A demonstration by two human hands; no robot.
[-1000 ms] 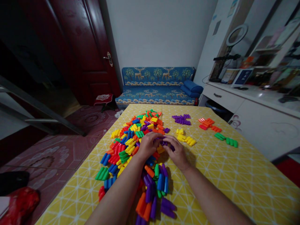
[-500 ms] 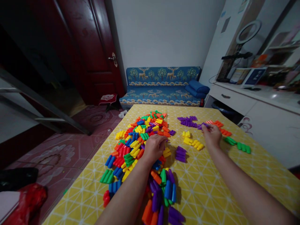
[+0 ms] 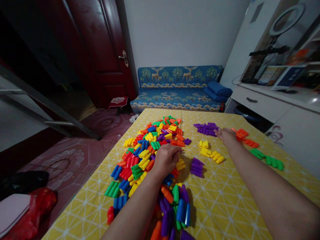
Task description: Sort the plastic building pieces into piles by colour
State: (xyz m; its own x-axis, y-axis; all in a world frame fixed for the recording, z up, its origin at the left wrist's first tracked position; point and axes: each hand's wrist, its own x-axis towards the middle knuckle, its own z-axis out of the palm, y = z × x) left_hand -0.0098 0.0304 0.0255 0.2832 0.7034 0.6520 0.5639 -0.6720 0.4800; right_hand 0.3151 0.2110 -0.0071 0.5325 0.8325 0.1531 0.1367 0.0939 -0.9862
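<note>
My left hand [image 3: 168,160] rests over the right side of a pile of plastic building blocks [image 3: 143,155] in red, orange, yellow, green, blue and purple. Its fingers are curled together, and what they hold, if anything, is hidden. Out at the far right, my right hand [image 3: 228,137] has its fingers extended at the right end of a group of purple blocks [image 3: 206,128], touching or almost touching it. Orange blocks [image 3: 242,134] lie just right of that hand, partly behind it. Between my hands sit yellow blocks [image 3: 212,155] and a separate purple block [image 3: 197,167].
Green blocks [image 3: 273,162] lie near the right edge of the table with its yellow patterned cloth [image 3: 225,206]. Beyond stands a blue patterned sofa [image 3: 175,95]. A white cabinet [image 3: 282,116] is on the right, a metal ladder [image 3: 45,113] on the left.
The purple block that my right hand held now lies with the purple group, and the fingers have loosened. My left hand stays over the pile. The view has turned slightly left.
</note>
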